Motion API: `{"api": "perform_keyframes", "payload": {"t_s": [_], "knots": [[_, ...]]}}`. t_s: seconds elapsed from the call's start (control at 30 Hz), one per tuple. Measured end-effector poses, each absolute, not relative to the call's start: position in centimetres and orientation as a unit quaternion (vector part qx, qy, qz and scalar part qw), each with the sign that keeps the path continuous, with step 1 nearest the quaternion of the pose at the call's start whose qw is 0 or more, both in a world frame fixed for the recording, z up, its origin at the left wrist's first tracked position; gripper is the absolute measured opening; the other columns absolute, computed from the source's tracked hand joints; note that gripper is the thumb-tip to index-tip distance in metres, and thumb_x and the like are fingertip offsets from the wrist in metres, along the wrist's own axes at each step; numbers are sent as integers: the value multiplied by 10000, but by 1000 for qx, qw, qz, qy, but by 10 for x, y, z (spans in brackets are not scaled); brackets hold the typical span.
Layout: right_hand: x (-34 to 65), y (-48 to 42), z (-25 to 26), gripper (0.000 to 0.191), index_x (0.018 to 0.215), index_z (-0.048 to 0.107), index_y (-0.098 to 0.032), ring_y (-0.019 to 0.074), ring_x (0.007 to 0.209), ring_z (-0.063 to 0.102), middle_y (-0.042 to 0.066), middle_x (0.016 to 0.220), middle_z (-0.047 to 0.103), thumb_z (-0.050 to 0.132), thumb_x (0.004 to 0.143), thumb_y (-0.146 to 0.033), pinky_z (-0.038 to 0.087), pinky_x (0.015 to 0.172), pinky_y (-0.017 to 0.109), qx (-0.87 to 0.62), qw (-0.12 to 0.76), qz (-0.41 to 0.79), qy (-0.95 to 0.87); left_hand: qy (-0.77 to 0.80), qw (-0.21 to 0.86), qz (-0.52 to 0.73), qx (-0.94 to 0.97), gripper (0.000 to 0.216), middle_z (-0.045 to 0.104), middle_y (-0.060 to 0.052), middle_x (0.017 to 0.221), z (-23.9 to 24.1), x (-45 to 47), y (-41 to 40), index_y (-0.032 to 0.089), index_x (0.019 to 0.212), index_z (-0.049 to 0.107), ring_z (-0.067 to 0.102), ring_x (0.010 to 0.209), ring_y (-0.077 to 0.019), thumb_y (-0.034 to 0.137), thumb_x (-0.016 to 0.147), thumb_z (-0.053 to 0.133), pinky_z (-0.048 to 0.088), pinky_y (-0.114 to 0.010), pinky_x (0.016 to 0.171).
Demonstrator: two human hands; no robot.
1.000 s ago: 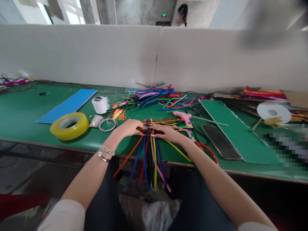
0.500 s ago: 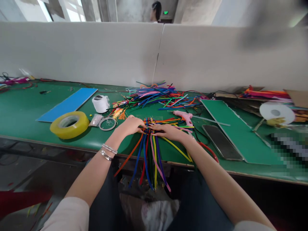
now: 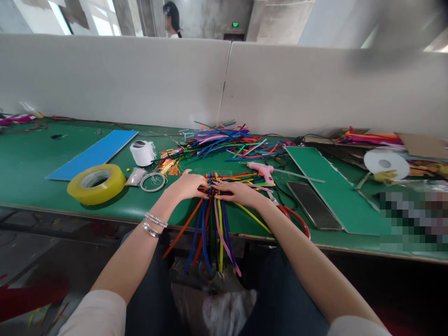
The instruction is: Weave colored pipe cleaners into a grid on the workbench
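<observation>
From the head camera I have both hands out in front of me on the green tabletop. The left hand and right hand lie across a woven bundle of pipe cleaners, near the tabletop's front edge, with the fingers of both hands meeting over it. I can't tell whether they're clenching the weave or just resting on it. Its long ends hang over the edge in orange, blue, pink and yellow. Behind the hands sits a loose pile of pipe cleaners. To the left are a yellow tape roll, a white roll, a wire ring and a blue board. To the right lie a pink glue gun, a dark tablet-shaped slab and a green board. Two bracelets circle the left wrist, and a person stands beyond the white partition.
</observation>
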State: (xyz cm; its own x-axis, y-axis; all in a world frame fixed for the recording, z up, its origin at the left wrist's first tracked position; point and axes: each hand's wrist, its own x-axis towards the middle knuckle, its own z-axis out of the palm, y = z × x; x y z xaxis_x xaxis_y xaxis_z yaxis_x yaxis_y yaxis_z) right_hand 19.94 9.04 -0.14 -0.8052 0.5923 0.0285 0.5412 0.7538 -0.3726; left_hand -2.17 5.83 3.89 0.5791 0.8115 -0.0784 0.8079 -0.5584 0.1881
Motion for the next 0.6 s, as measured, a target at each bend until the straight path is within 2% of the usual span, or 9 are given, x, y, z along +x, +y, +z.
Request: {"api": "perform_keyframes", "payload": {"t_s": [0.27, 0.47, 0.6], "knots": [[192, 83, 3, 434, 1284, 496, -247, 222, 1213, 468, 34, 1314, 508, 464, 867, -363, 372, 1017, 362, -306, 53, 116, -943, 476, 47, 28, 878, 218, 695, 8, 933, 37, -15, 57, 268, 830, 687, 613, 922, -208, 453, 797, 575, -53, -595, 1032], [189, 80, -1, 432, 1273, 509, -191, 246, 1194, 486, 83, 1285, 532, 472, 850, -272, 402, 986, 387, -312, 60, 83, -944, 471, 32, 38, 881, 213, 693, 4, 910, 33, -15, 57, 261, 821, 689, 616, 918, -204, 430, 812, 560, -47, -600, 1037], [189, 81, -3, 444, 1255, 526, -224, 216, 1184, 498, 43, 1275, 544, 466, 819, -165, 389, 1005, 370, -319, 73, 110, -938, 471, 29, 33, 881, 249, 692, -4, 880, 37, -13, 54, 248, 798, 690, 622, 875, -204, 450, 803, 544, -19, -590, 1046]]}}
